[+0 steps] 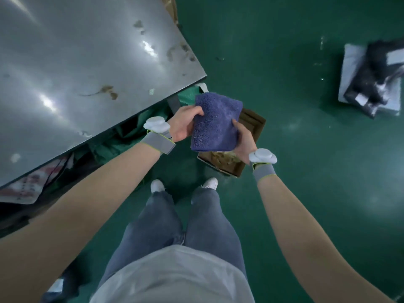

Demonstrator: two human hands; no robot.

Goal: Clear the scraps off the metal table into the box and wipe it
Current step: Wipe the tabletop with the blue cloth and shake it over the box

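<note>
A folded blue cloth point(215, 122) hangs over the cardboard box point(251, 125) on the floor. My left hand point(184, 124) grips the cloth's left edge with curled fingers. My right hand point(244, 141) holds its right side from below, thumb on top. Pale scraps point(225, 159) lie inside the box, partly hidden by the cloth. The metal table point(65, 73) fills the upper left; brownish smears point(107, 91) and small stains point(179, 51) mark its surface.
Green floor point(284, 62) spreads to the right. A grey block with dark items point(371, 77) lies at the far right. Green sheeting and bags point(113, 141) are stuffed under the table. My feet point(183, 184) stand just before the box.
</note>
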